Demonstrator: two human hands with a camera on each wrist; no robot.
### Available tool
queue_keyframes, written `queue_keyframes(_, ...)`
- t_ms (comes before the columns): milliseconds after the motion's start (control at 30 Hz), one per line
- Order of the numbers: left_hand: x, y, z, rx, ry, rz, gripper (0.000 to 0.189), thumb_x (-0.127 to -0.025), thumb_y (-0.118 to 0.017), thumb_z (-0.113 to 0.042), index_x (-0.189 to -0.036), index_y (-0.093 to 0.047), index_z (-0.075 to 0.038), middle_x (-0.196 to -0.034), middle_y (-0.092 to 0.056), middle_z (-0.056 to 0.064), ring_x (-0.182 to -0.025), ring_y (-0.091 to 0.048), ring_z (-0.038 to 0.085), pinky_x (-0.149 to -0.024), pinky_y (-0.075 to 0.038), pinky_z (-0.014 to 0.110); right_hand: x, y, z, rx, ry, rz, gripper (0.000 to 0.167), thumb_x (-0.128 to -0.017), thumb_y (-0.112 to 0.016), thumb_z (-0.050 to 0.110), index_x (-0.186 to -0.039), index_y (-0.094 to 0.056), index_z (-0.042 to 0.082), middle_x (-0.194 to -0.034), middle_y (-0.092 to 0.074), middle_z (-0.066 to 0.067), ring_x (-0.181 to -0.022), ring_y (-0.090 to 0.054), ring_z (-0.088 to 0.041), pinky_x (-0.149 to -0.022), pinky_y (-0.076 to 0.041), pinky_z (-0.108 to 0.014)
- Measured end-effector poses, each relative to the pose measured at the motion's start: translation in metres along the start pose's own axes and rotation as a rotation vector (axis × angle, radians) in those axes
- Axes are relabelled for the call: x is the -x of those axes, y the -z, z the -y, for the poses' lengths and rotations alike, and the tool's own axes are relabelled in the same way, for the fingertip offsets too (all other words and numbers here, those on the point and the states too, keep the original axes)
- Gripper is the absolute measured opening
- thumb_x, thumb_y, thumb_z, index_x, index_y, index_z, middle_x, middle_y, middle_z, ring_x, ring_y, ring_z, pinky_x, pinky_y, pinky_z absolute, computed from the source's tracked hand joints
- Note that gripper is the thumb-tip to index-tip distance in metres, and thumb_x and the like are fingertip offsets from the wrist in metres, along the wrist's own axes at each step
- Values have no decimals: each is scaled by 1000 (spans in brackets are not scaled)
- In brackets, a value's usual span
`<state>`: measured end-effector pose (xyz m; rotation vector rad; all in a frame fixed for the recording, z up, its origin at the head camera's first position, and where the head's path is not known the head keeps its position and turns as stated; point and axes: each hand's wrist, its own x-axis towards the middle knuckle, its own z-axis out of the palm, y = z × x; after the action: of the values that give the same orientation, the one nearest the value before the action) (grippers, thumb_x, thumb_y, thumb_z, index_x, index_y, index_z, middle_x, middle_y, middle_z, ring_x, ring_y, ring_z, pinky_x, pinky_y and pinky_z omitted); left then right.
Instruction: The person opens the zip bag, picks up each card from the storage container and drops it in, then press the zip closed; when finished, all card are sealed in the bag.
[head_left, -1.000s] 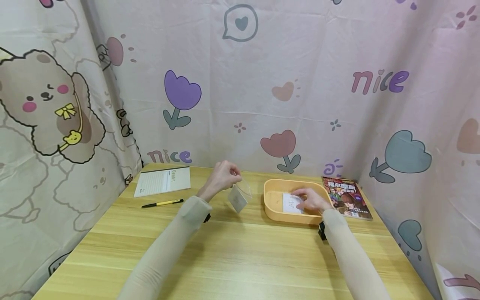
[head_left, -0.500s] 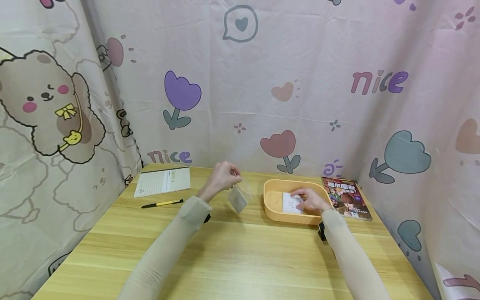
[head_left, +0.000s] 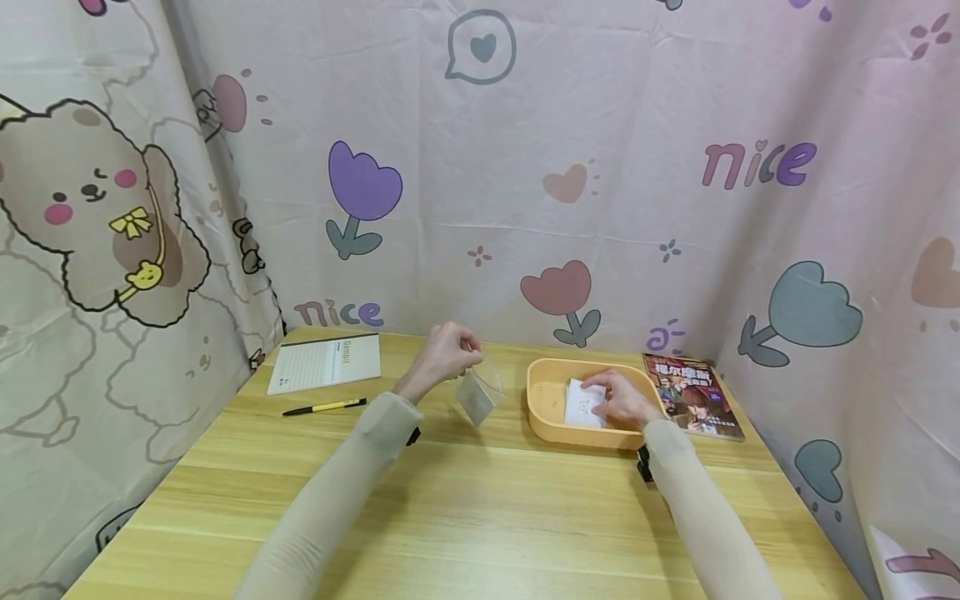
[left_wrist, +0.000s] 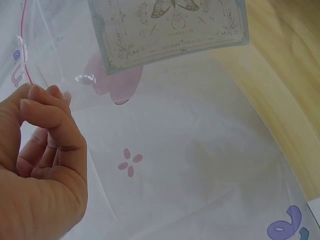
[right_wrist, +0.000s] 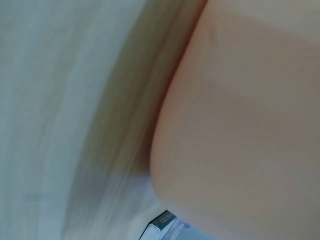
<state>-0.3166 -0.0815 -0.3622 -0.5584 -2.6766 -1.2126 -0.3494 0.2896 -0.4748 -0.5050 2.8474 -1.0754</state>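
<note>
My left hand [head_left: 446, 350] pinches the top of a clear zip-seal bag [head_left: 495, 379], which hangs over the table. The wrist view shows the left fingertips at the bag's red seal line, and a card printed with a butterfly [left_wrist: 172, 37] inside it. My right hand [head_left: 624, 400] reaches into a shallow yellow-orange tray [head_left: 546, 404]. There its thumb and fingers grip the right side of a white card with faint marks [head_left: 581, 404], slightly tilted in the tray. In the right wrist view a smooth tray wall [right_wrist: 240, 125] fills much of the picture, and the hand is out of sight.
At the back left of the wooden table [head_left: 480, 517] lies a notebook [head_left: 326, 363], with a yellow and black pen [head_left: 325, 407] in front of it. A colourful magazine [head_left: 697, 396] lies right of the tray. A printed curtain [head_left: 465, 167] hangs behind the table.
The white card in the tray has tilted and shifted slightly under my right fingers. My left hand and the hanging bag have stayed in place.
</note>
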Motion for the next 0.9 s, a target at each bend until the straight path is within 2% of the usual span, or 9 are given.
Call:
queue_keyframes(100,1,0,1,4,3,4,7,-80,-64,-7,-78,-71,-7,-70,-67,6,-52,-62,15,-45,-52,24,1,1,0,-52,-12,14,46,-77,-73,-5,-122,-66,2,-109,-60,-20,-87,-53,-25,-72,-50,-32)
queue_keyframes(200,2,0,3,10,9,10,7,-80,-65,-8,-78,-71,-7,-70,-67,5,-52,-62,15,-45,-53,24,2,3,0,-93,-15,29,44,-80,-72,0,-123,-64,2,-106,-63,-19,-79,-54,-19,-63,-49,-24)
queue_keyframes(333,0,1,3,15,19,12,6,-80,-66,-9,-78,-71,-8,-71,-68,5,-53,-63,16,-45,-52,24,5,9,5,-102,-10,11,40,-83,-71,6,-123,-65,2,-120,-64,-21,-85,-60,-17,-70,-54,-27)
queue_keyframes(567,-2,1,2,19,28,9,7,-80,-65,-9,-78,-72,-8,-72,-68,5,-53,-63,16,-45,-52,24,5,16,19,-267,-69,-47,35,-94,-63,13,-128,-62,2,-123,-63,-22,-87,-59,-16,-77,-57,-38)
queue_keyframes(733,-3,-2,3,19,35,9,8,-81,-65,-9,-80,-73,-9,-71,-68,5,-52,-63,16,-44,-51,22,4,16,27,-342,-59,-112,42,-94,-64,11,-133,-56,0,-111,-66,-22,-82,-59,-14,-72,-56,-33)
queue_keyframes(800,-3,-3,3,23,39,6,8,-81,-65,-9,-80,-73,-9,-70,-68,5,-52,-62,16,-43,-50,22,4,17,31,-368,-55,-136,43,-94,-63,9,-134,-54,0,-103,-68,-18,-78,-60,-14,-70,-55,-31)
queue_keyframes(900,-3,-4,3,35,42,-3,9,-81,-65,-9,-81,-74,-8,-70,-68,5,-52,-61,15,-42,-49,21,4,17,38,-396,-70,-171,42,-94,-63,12,-133,-55,0,-93,-69,-6,-76,-60,-12,-71,-55,-30)
